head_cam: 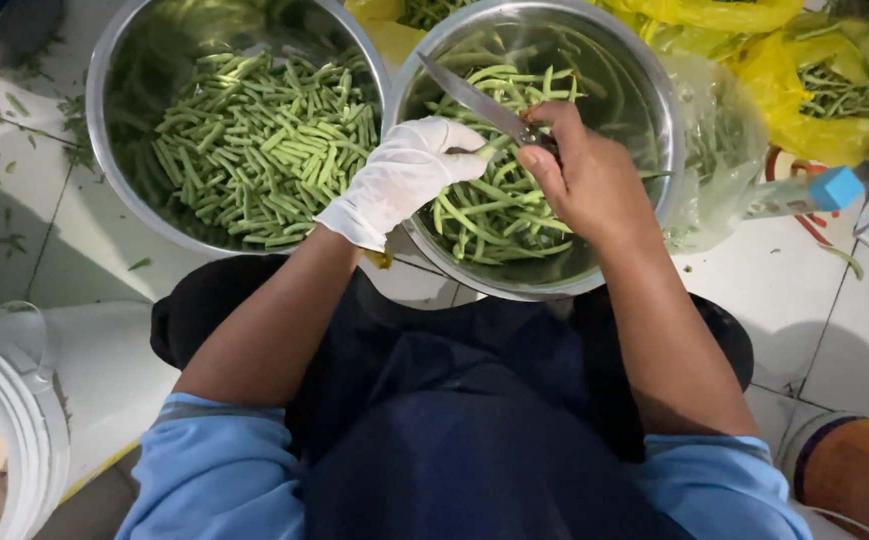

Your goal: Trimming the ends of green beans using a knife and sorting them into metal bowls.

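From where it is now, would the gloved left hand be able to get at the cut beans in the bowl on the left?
Probably yes. The left hand hangs over the rim of the right bowl, right next to the left bowl. The cut beans lie uncovered, with nothing between. It does seem to be pinching a bean just now.

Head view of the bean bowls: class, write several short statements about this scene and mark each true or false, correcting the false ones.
1. The left hand wears a white glove. True.
2. The right hand holds a spoon. False: it holds a knife.
3. Both hands are over the right bowl. True.
4. The left bowl is empty. False: it holds cut green bean pieces.
5. The bags behind the bowls are yellow. True.
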